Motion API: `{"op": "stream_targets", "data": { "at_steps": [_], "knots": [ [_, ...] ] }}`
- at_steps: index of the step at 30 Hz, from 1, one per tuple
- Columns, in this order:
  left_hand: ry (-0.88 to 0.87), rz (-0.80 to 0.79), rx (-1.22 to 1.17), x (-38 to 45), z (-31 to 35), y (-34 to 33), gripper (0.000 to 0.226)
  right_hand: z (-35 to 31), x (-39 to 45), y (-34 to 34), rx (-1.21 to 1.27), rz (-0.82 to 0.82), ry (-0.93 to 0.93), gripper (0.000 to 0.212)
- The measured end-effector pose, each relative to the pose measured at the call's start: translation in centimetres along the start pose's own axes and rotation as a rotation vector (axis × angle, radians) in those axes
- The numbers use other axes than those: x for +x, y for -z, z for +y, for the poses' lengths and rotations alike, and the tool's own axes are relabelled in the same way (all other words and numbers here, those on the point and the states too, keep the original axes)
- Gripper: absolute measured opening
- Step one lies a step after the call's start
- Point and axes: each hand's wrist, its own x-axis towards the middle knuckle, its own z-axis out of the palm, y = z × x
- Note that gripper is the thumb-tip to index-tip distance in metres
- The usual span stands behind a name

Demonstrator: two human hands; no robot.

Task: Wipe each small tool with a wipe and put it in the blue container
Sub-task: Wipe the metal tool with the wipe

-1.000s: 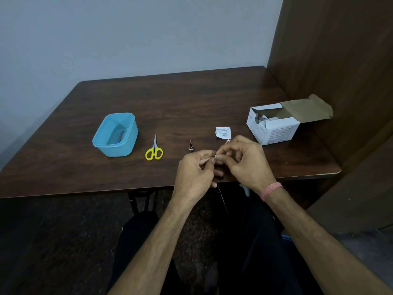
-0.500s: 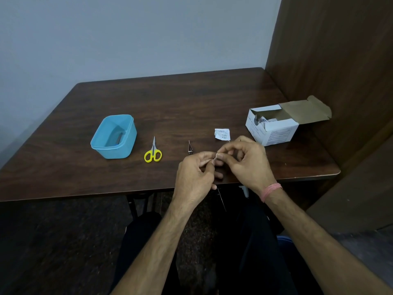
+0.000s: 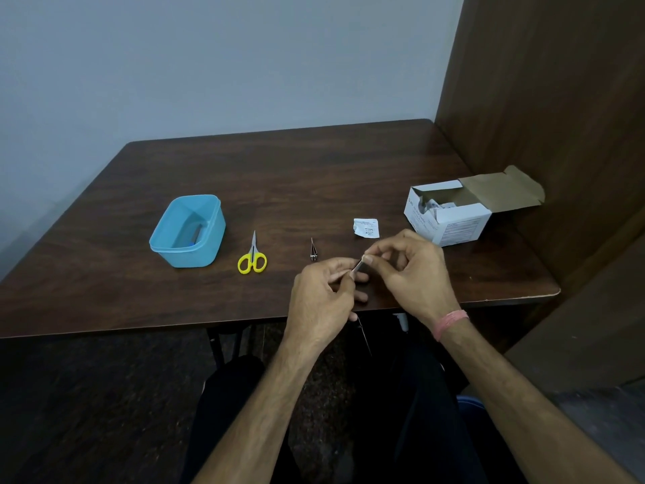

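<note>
Little has shifted: both hands stay pinched on one small metal tool (image 3: pixel 357 266), left hand (image 3: pixel 323 295) and right hand (image 3: pixel 412 274) meeting above the worktop (image 3: pixel 314 176) edge. Its long axis points toward 1 o'clock. Container (image 3: pixel 188 231) lies at 9 o'clock, nearer the left hand.

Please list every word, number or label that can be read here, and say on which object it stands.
None can be read.
White box: printed label on its sides, too small and blurred.
Torn wipe packet: dark print, too blurred.
Blue container, yellow scissors: no text visible.
</note>
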Motion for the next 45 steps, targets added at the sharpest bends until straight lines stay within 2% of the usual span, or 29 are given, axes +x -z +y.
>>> {"op": "stream_targets", "data": {
  "at_steps": [2,5,8,12,15,21,26,31,38,45],
  "knots": [
    [-0.003,0.001,0.0,-0.1,0.1,0.0,0.034,0.0,0.0,0.1,0.008,-0.008,-0.006,0.013],
    [0.005,0.011,-0.01,-0.1,0.0,-0.1,0.032,0.1,0.4,0.1,0.012,0.084,-0.074,0.015],
    [-0.002,0.025,-0.013,-0.2,-0.1,-0.2,0.031,0.0,0.3,0.1,0.024,0.065,-0.055,0.011],
    [-0.006,0.038,0.002,-0.1,-0.3,-0.4,0.029,0.2,0.4,0.2,0.042,0.152,-0.096,0.011],
    [-0.004,0.03,0.003,-0.2,-0.2,-0.3,0.029,0.3,0.3,0.1,0.035,0.135,-0.1,0.012],
    [0.003,0.042,-0.016,-0.2,-0.2,-0.3,0.028,0.8,0.8,0.0,0.068,0.2,-0.159,0.01],
    [0.034,0.071,-0.058,-0.2,0.1,-0.4,0.025,0.9,0.7,0.2,0.085,0.158,-0.117,0.009],
    [0.038,0.031,-0.061,-0.1,0.1,-0.2,0.025,0.9,0.6,-0.2,0.079,0.106,-0.075,0.013],
    [0.082,-0.032,-0.112,0.1,0.2,0.1,0.027,1.1,0.8,-0.1,0.16,0.152,-0.124,0.008],
    [0.101,-0.041,-0.184,0.1,0.1,0.2,0.027,1.2,0.9,0.3,0.272,0.061,-0.179,0.01]
  ]
}}
